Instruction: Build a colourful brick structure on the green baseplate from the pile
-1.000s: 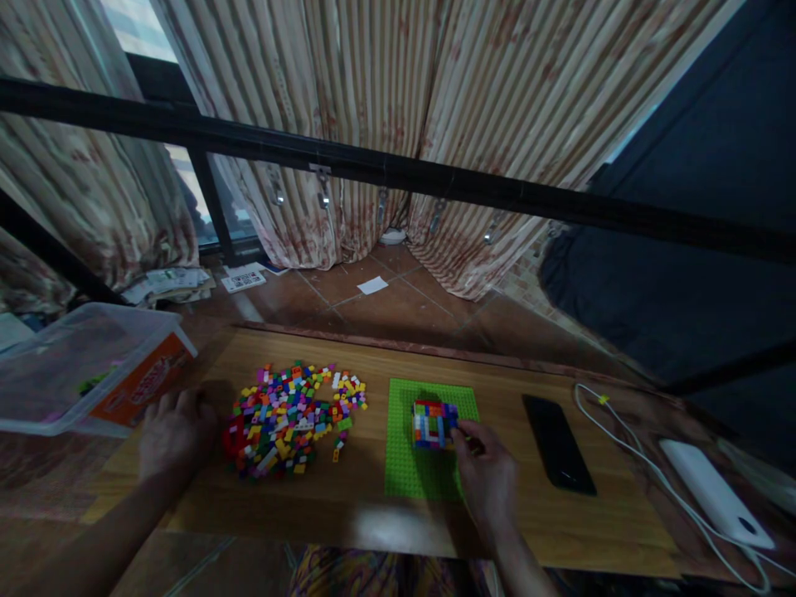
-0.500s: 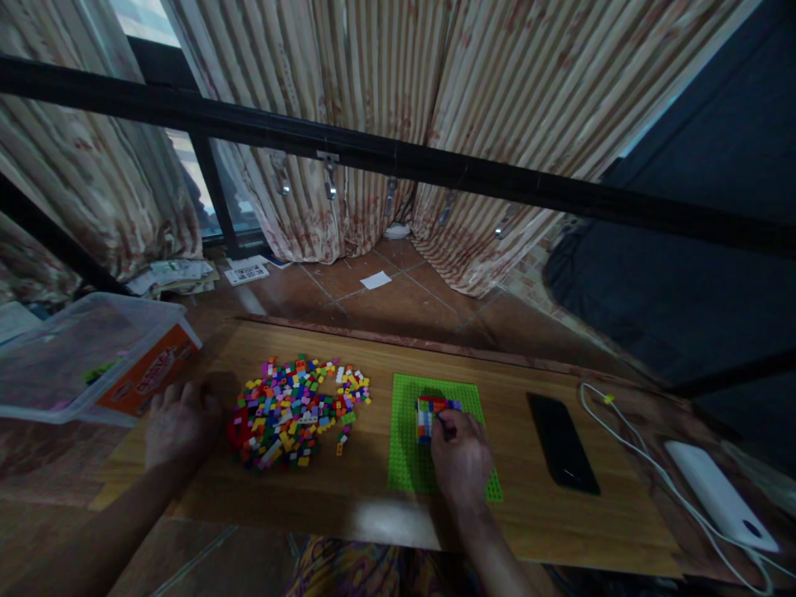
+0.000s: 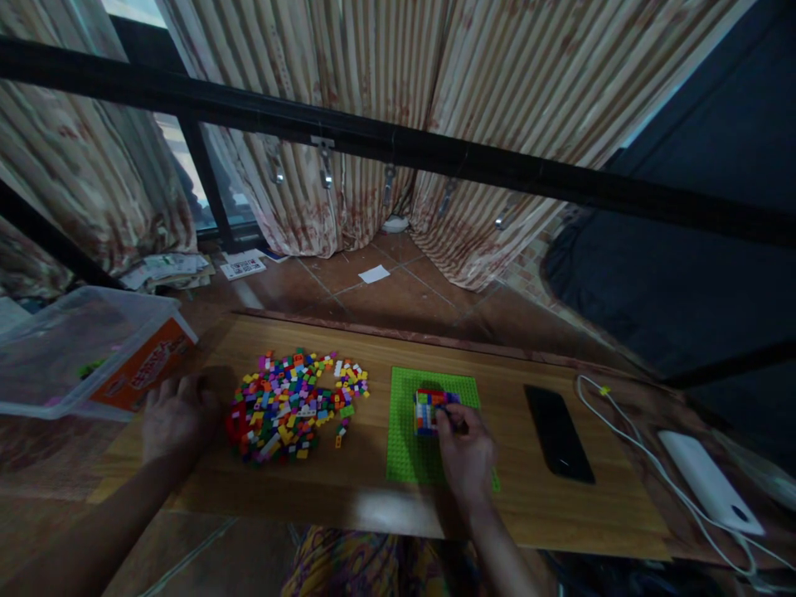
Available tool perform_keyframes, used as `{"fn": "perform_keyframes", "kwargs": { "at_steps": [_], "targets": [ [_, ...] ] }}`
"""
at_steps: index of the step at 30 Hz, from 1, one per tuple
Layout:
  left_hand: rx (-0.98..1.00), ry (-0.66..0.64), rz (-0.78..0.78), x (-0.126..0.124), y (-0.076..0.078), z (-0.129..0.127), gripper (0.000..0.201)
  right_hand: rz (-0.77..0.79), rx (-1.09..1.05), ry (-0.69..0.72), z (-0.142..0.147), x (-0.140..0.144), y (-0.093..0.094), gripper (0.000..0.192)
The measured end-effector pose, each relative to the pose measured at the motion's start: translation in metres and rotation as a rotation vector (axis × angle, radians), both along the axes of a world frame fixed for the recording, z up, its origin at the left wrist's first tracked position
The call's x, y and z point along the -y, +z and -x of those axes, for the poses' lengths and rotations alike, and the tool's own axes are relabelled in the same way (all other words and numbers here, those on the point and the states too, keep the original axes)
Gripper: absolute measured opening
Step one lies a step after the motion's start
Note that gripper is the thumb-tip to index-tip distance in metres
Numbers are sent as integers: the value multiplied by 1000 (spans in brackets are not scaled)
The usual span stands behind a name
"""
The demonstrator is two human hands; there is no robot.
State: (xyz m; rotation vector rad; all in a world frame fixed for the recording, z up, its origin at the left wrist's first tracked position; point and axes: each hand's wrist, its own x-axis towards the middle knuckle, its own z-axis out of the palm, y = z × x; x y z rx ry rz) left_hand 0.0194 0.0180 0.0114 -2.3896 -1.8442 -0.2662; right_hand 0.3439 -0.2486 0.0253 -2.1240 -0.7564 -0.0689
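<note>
A green studded baseplate (image 3: 401,460) lies on the wooden table, carrying a low, multicoloured block of toy bricks (image 3: 425,412). Over the right side of that block, my right hand (image 3: 469,452) is closed in a pinch. A small dark brick (image 3: 445,410) shows at its fingertips, partly hidden by the fingers. My left hand (image 3: 177,419) rests palm down at the table's left end, fingers loosely spread and holding nothing. Just right of it is a heap of loose coloured toy bricks (image 3: 292,406), with a red piece (image 3: 237,423) at its near-left edge.
A clear plastic bin (image 3: 99,332) with an orange label stands left of the table (image 3: 366,502). A black phone (image 3: 558,433) lies right of the baseplate. Farther right are a white power bank-like box (image 3: 709,481) and a white cable (image 3: 643,444). A black rail (image 3: 429,141) crosses beyond the table.
My right hand has shifted slightly right across the brick block, uncovering more of its middle. My left hand stays at the table's left end. The whole view has tilted a little.
</note>
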Motion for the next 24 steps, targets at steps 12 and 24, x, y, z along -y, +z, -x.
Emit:
{"fn": "perform_keyframes", "kwargs": {
  "at_steps": [12,24],
  "targets": [
    [-28,16,6,0,0,-1,46,18,39,-88,-14,-1,-4,38],
    [4,20,24,2,3,-2,46,28,36,-56,-14,-4,-13,38]
  ]
}}
